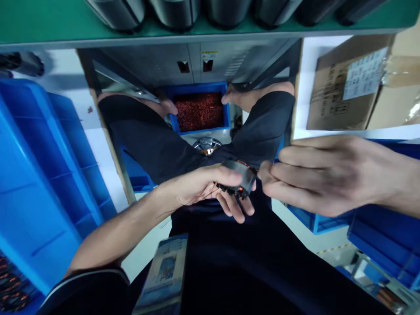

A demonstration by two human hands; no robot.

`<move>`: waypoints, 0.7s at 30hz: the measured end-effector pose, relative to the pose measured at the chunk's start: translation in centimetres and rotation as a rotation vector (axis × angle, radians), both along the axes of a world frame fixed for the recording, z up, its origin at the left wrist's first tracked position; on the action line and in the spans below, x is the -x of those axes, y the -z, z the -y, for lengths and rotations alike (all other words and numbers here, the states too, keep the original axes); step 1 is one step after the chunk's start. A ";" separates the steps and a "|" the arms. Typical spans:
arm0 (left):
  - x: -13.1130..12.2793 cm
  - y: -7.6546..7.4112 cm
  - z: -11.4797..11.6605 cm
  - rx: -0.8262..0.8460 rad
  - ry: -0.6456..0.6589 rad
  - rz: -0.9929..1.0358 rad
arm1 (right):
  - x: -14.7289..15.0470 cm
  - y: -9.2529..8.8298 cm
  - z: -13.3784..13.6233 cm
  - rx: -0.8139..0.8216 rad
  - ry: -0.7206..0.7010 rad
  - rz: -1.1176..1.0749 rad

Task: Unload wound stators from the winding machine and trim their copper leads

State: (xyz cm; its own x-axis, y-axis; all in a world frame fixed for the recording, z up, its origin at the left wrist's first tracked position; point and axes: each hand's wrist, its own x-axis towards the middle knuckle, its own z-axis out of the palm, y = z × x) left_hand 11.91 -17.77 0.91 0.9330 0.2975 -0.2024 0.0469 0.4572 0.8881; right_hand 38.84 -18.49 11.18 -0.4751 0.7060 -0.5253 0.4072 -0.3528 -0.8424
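My left hand [226,183] is wrapped round a motor stator [241,171], a dark metal ring with copper windings showing inside and at its lower edge. The thumb presses on the ring's outer wall and the fingers support it from below. At the stator's right edge, my right hand [311,175] is closed in a pinch. A thin copper wire [244,162] runs along the upper rim toward those fingertips and seems to end between them. The back of that hand is slightly blurred.
A blue bin [200,131] full of copper scraps sits on the floor between the feet. Dark cylinders [175,13] line the green bench above. Blue trays [42,166] stand at left, cardboard boxes [348,87] at right. Several more blue bins [387,245] are at lower right.
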 end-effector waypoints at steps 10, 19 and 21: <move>0.5 -0.4 -0.5 -1.276 -0.501 0.137 | -0.9 1.5 0.3 0.490 -0.125 -0.201; 1.5 -2.4 0.9 -0.867 -0.392 -0.121 | 1.5 0.0 0.8 -0.501 -0.345 0.049; 2.6 -2.6 0.8 -0.410 -0.257 -0.169 | 1.2 -1.1 0.6 -0.726 -0.409 0.095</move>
